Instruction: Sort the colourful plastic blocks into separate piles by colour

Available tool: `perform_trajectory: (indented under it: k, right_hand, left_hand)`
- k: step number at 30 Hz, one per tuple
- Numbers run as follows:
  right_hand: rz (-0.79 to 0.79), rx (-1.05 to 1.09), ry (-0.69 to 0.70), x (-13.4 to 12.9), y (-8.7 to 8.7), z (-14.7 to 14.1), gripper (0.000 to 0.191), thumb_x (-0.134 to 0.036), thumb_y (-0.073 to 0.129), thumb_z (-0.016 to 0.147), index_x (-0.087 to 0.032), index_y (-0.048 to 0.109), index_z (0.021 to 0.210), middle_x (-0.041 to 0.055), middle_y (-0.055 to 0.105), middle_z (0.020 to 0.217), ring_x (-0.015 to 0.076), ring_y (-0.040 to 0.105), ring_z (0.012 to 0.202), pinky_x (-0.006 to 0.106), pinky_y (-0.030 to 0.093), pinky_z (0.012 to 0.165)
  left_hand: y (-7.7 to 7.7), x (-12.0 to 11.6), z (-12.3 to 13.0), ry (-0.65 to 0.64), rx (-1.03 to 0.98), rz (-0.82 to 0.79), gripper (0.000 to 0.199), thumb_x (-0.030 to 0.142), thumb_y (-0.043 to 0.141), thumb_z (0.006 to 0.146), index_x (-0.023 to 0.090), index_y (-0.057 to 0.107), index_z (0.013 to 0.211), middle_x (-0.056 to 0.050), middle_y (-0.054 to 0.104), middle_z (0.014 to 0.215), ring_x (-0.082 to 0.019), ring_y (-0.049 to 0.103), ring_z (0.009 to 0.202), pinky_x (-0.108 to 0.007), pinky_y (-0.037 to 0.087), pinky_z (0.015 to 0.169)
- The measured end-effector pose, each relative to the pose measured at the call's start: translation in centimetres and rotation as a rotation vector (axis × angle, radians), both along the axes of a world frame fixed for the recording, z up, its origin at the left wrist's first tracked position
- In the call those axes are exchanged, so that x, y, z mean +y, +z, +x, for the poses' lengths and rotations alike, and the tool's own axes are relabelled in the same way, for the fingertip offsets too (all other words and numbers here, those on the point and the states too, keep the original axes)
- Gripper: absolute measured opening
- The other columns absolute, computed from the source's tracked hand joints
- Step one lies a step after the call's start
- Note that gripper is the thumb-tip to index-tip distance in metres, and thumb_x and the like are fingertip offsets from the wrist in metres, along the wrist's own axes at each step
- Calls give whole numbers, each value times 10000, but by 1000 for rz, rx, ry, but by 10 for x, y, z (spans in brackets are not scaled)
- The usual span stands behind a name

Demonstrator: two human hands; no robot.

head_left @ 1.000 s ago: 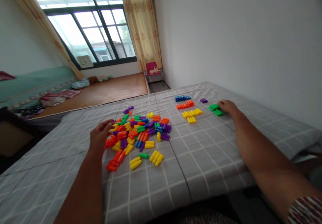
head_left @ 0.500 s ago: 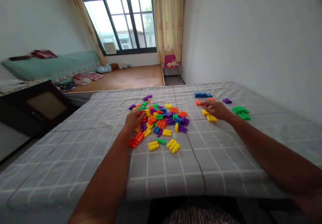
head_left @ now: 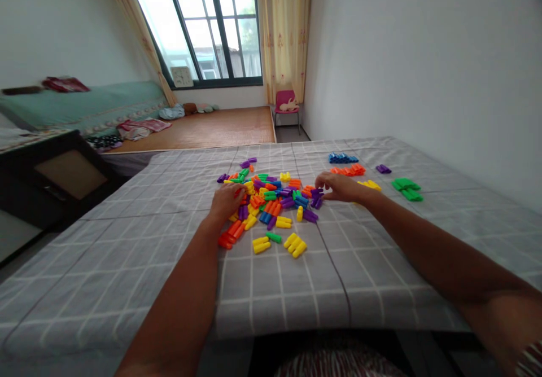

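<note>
A mixed pile of plastic tube-shaped building blocks (head_left: 271,196) in yellow, orange, purple, green and blue lies on the grey checked cloth (head_left: 178,196). My left hand (head_left: 227,199) rests at the pile's left edge, fingers curled over reddish blocks; what they hold is hidden. At the right edge, the thumb and fingers of my right hand (head_left: 339,187) close around a purple block (head_left: 317,193). Sorted groups lie farther right: blue blocks (head_left: 342,158), orange blocks (head_left: 349,170), yellow blocks (head_left: 370,185) partly behind my right hand, a purple group (head_left: 383,169) and green blocks (head_left: 407,189).
Loose yellow blocks (head_left: 295,245) and a green one (head_left: 273,237) lie near the front. Beyond the table are a low bed (head_left: 228,128) and a pink chair (head_left: 285,99). A dark cabinet (head_left: 55,179) stands at left, a white wall (head_left: 402,55) at right.
My right hand has moved left from the orange and yellow groups to the pile's purple blocks. The orange row now shows fully. My left hand has stayed at the pile.
</note>
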State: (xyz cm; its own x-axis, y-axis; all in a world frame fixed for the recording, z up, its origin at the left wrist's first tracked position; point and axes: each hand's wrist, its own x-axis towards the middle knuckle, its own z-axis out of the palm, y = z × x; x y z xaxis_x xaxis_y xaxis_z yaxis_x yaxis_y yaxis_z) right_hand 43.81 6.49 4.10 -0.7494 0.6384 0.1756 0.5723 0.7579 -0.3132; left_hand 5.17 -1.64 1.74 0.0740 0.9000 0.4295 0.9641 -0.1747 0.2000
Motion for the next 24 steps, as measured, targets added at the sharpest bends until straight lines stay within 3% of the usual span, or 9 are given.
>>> perform_trajectory:
  k: [4, 8, 12, 14, 19, 24]
  right_hand:
    - [-112, 24, 14, -4, -11, 14, 296, -322, 721, 725, -192, 637, 978, 41, 664, 922, 161, 617, 776, 250, 443, 652]
    - [-187, 53, 45, -7, -19, 23, 305, -231, 667, 747, -194, 645, 1049, 35, 693, 952, 162, 633, 812, 268, 474, 714]
    - [-159, 96, 119, -8, -19, 28, 409, -81, 554, 754, -219, 667, 1122, 55, 685, 1089, 174, 643, 934, 304, 489, 819]
    - [-125, 123, 87, -8, -18, 29, 449, -56, 507, 766, -229, 670, 1147, 61, 674, 1142, 175, 642, 969, 312, 487, 849]
    - [-195, 42, -99, -14, -13, 28, 332, -325, 651, 793, -215, 683, 1105, 63, 714, 1030, 181, 668, 817, 278, 511, 704]
    - [-227, -5, -58, -24, 1, 24, 402, -384, 747, 684, -237, 702, 1056, 34, 722, 936, 182, 668, 772, 268, 510, 672]
  left_hand:
    - [-1, 1, -1, -5, -8, -3, 326, 343, 441, 895, 223, 726, 1000, -84, 726, 1011, -249, 624, 969, -359, 462, 879]
    - [-3, 3, -4, -8, -11, -6, 346, 356, 429, 900, 221, 726, 1016, -87, 727, 1025, -260, 625, 982, -363, 464, 873]
    - [-4, 4, -6, -3, 8, -15, 380, 376, 398, 913, 215, 717, 1040, -93, 725, 1034, -265, 625, 995, -367, 467, 870]
    - [-4, 4, -7, 3, -2, -16, 378, 379, 401, 909, 217, 716, 1042, -94, 722, 1044, -264, 626, 999, -369, 470, 872]
    - [-3, 5, -8, -1, -42, -12, 363, 393, 430, 891, 230, 719, 1039, -88, 721, 1049, -266, 623, 1017, -381, 474, 887]
    - [-5, 6, -11, 19, -4, -23, 423, 433, 380, 905, 212, 710, 1048, -85, 719, 1063, -261, 620, 1033, -386, 487, 893]
